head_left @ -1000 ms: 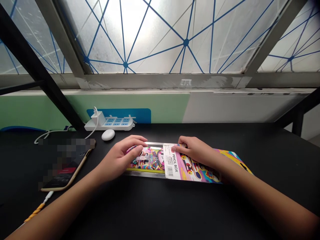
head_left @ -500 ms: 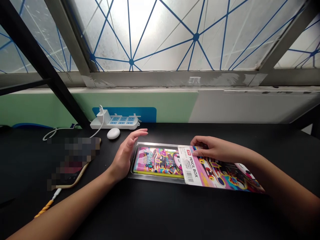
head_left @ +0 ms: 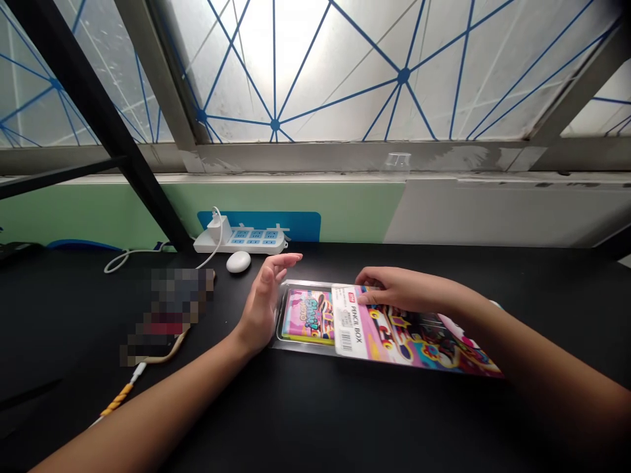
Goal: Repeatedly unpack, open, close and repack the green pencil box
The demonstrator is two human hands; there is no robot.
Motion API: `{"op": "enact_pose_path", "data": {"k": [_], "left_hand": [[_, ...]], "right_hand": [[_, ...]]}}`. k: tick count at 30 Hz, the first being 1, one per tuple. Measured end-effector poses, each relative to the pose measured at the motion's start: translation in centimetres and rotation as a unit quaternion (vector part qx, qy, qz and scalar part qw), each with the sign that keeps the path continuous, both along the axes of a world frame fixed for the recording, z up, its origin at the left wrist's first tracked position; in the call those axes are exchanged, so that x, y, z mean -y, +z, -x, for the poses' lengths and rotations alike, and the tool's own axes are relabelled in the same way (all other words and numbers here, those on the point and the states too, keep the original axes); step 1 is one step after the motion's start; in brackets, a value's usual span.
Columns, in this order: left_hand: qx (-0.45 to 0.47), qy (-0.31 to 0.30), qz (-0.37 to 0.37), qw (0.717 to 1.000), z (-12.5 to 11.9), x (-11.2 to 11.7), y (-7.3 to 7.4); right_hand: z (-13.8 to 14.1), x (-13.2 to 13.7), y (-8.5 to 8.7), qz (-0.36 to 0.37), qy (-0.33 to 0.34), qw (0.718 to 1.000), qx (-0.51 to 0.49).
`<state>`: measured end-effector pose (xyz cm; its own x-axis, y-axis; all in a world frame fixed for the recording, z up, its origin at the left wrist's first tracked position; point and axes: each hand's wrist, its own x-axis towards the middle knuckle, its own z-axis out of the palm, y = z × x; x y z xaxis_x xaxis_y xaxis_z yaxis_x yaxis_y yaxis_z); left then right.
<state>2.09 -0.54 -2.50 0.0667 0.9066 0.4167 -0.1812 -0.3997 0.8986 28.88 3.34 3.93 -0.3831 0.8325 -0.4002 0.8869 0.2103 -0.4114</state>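
A colourful pencil box (head_left: pixel 306 316) lies in a clear plastic tray (head_left: pixel 304 348) on the black table. Over the tray's right part sits a printed cardboard sleeve (head_left: pixel 389 338) with a white "PENCIL BOX" label and barcode, hiding much of the box. My right hand (head_left: pixel 411 289) grips the sleeve's far edge near the label, thumb on top and fingers curled behind. At the tray's left end stands my left hand (head_left: pixel 262 299), palm against it, fingers stretched out and holding nothing.
A white power strip (head_left: pixel 241 244) with a plugged-in charger stands along the wall. Near it lies a white rounded case (head_left: pixel 238 262). Left of my left hand is a blurred-out phone (head_left: pixel 170 318) with a cable (head_left: pixel 118 399). A black slanted post (head_left: pixel 123 151) rises at the left.
My right hand has slid the sleeve leftward over the tray, covering more of the pencil box. My left hand stays at the tray's left end. The whole view has shifted slightly.
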Motion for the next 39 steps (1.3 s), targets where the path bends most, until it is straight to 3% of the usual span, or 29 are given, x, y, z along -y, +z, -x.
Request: {"op": "enact_pose_path", "data": {"k": [8,14,19,27,33,39], "left_hand": [[-0.005,0.004,-0.005,1.0,0.0,0.0,0.1],[-0.023,0.016,0.013,1.0,0.3,0.1,0.3],[-0.075,0.061,0.103,0.99,0.6,-0.3,0.5],[-0.038,0.005,0.214,0.976,0.6,-0.8,0.4],[-0.028,-0.015,0.277,0.96,0.7,-0.6,1.4],[-0.016,-0.004,0.289,0.957,0.8,-0.9,1.1]], "right_hand": [[8.9,-0.8,0.2,-0.065,0.069,0.994,0.048],[11.4,-0.6,-0.1,-0.125,0.084,0.985,0.083],[8.5,0.9,-0.1,-0.188,0.063,0.977,0.076],[-0.3,3.5,-2.5,-0.226,0.007,0.974,0.013],[-0.5,3.9,-3.2,-0.241,0.027,0.97,-0.001],[-0.3,3.9,-3.3,-0.239,0.012,0.971,-0.006]]}}
